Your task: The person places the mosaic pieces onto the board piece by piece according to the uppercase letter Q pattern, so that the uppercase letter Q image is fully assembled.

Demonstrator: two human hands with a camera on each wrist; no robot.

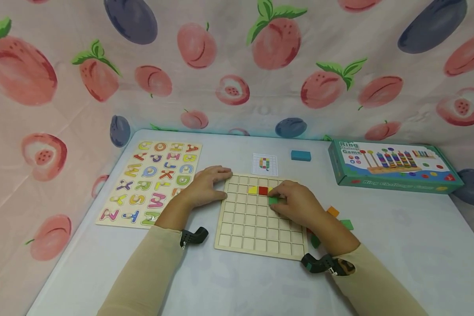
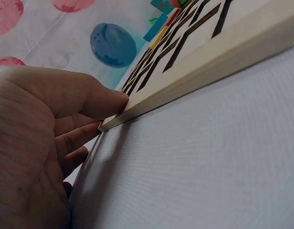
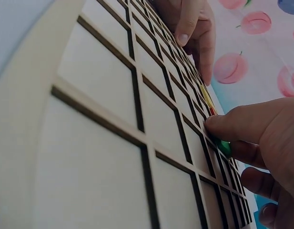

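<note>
In the head view we see a wooden grid board (image 1: pixel 260 221) on the table (image 1: pixel 217 285), with a yellow piece (image 1: pixel 253 190) and a red square (image 1: pixel 263 191) in a far row. The left hand (image 1: pixel 205 188) spreads its thumb and fingers around the board's far left corner. The right hand (image 1: pixel 298 202) pinches a green piece (image 1: pixel 273 200) just on the near side of that row. Beyond the board we find a patterned card (image 1: pixel 264 164) and a blue block (image 1: pixel 301 155); a letter board (image 1: pixel 120 208) lies left, a game box (image 1: pixel 387 186) far right.

In the left wrist view we see the thumb touching the board's rim.

In the right wrist view, thumb and finger hold the green piece at the grid; we cannot tell whether it is seated.
</note>
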